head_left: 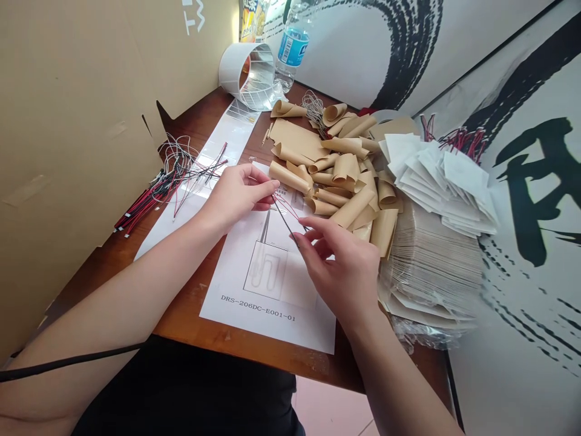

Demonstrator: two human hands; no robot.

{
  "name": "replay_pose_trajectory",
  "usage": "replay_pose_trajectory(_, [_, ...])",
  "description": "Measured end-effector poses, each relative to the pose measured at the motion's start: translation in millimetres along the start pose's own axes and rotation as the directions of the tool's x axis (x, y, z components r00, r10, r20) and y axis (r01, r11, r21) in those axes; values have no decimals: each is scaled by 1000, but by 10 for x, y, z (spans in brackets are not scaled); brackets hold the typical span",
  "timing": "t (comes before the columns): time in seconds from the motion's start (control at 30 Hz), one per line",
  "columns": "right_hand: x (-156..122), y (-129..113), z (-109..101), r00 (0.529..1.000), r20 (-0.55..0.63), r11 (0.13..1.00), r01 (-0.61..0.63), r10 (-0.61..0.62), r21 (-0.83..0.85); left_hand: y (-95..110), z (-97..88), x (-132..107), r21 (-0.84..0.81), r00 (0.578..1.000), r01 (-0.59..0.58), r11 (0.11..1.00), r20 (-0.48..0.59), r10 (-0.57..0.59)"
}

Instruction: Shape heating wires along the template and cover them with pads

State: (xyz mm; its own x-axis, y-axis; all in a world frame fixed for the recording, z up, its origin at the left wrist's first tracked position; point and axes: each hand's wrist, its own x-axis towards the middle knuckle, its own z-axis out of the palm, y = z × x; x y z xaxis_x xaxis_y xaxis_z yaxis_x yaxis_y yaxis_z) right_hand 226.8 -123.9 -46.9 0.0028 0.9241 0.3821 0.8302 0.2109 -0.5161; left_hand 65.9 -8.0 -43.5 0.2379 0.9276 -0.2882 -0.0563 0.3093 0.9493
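Between my two hands runs a thin wire (285, 223) with black and red strands, held above a printed sheet (313, 330). My left hand (242, 192) pinches one end between thumb and fingertips. Lower and to the right, my right hand (342, 260) is closed on the other part of the wire, thumb against forefinger. The sheet under them carries a drawing of a square with two leads and the text DRS-206DC-E001-01. Left of my left hand lies a tangled bundle of red, black and white wires (170, 178) with small connectors.
Curled brown paper pieces (345, 166) are heaped behind my right hand. On the right, white packets with wires (447, 181) top a stack of flat sheets (436, 260). A label roll (231, 69) and water bottle (293, 51) stand behind; cardboard (91, 121) walls the left.
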Motion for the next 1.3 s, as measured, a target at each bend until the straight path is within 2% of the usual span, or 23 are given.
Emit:
replay_pose_trajectory(0.2, [23, 53, -17, 991, -45, 991, 126, -129, -49, 66, 7, -40, -29, 994, 109, 994, 15, -109])
replay_pose_trajectory(0.4, [56, 119, -17, 951, -200, 971, 229, -237, -63, 49, -42, -7, -41, 996, 89, 995, 22, -88])
replay_pose_trajectory(0.53, [75, 170, -10, 946, -250, 978, 190, -207, -91, 27, -70, 4, -13, 996, 78, 997, 37, -77])
replay_pose_trajectory(0.67, [70, 201, 22, 942, -283, 980, 197, -178, 38, 7, -81, 18, 13, 997, 60, 998, 57, -60])
replay_pose_trajectory(0.8, [69, 198, 41, 927, -361, 984, 145, -98, 105, 22, -80, 19, 53, 992, 97, 994, 70, -101])
replay_pose_trajectory(0.9, [78, 224, 49, 940, -333, 993, 101, -75, 64, 41, -77, 12, 78, 991, 117, 990, 59, -122])
replay_pose_trajectory(1.07, [77, 343, 85, 980, -201, 1000, -7, 6, -2, 24, -82, 25, 103, 996, 77, 992, 28, -80])
replay_pose_trajectory(1.2, [78, 414, 84, 972, -222, 994, -93, 79, -55, 28, -71, 26, 109, 997, 78, 991, 7, -79])
replay_pose_trajectory(1.3, [86, 410, 63, 965, -251, 993, -97, 76, -71, 45, -63, 17, 90, 996, 90, 992, 1, -91])
